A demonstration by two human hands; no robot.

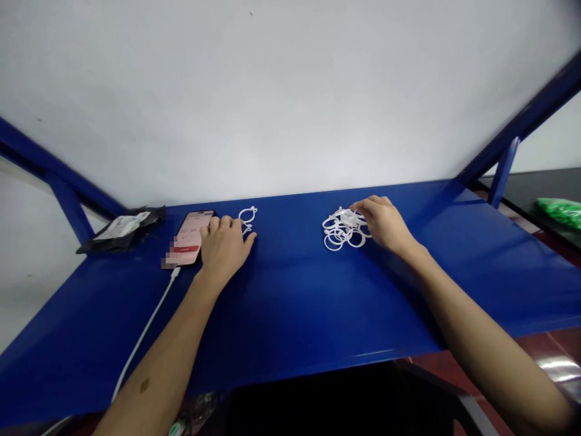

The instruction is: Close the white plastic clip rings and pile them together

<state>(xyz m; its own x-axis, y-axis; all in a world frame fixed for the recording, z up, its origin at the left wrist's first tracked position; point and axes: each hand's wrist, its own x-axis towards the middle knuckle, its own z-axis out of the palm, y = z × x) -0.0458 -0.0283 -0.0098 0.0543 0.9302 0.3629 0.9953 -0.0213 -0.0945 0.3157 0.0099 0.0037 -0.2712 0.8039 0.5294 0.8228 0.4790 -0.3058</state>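
Observation:
A loose pile of thin white plastic rings (344,229), each with a small tab or knob, lies right of centre on the blue table. My right hand (384,223) is at the pile's right edge, fingers curled in a pinch on a white ring there. My left hand (226,245) rests palm down with its fingers spread, between a phone (188,236) and a separate white ring (247,215). Part of another white ring (246,229) shows by its fingers, the remainder hidden under the hand.
A white cable (147,330) runs from the phone over the table's front edge. Behind the phone, at the left, lies a black plastic packet (122,230) with a pale label. Blue metal braces (503,169) stand at both sides, and a white wall (290,103) rises behind the table (295,315).

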